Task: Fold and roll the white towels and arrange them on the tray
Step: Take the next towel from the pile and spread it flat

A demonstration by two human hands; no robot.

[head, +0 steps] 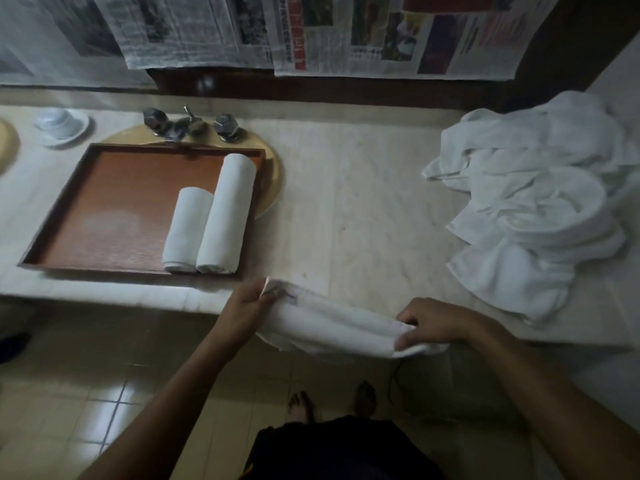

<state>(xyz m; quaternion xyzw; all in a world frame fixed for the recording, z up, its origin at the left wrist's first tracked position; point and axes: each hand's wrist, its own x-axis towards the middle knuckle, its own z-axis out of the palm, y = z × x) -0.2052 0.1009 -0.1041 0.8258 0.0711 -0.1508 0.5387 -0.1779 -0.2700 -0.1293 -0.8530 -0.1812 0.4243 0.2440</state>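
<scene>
I hold a white towel [332, 327] stretched between both hands just past the counter's front edge. My left hand [246, 306] pinches its left end and my right hand [433, 323] pinches its right end. The towel is folded into a long strip and sags a little in the middle. A brown wooden tray [121, 202] lies on the counter to the left. Two rolled white towels rest side by side at its right end: a short roll [187, 230] and a longer roll [227, 213]. A heap of loose white towels [533, 209] lies at the counter's right.
Behind the tray stand chrome tap handles [188, 124] over a yellowish sink. A white cup on a saucer [60, 124] sits at the back left. Newspaper sheets [311, 29] hang on the wall. Marble counter [363, 202] lies between tray and heap. My bare feet stand on tiled floor below.
</scene>
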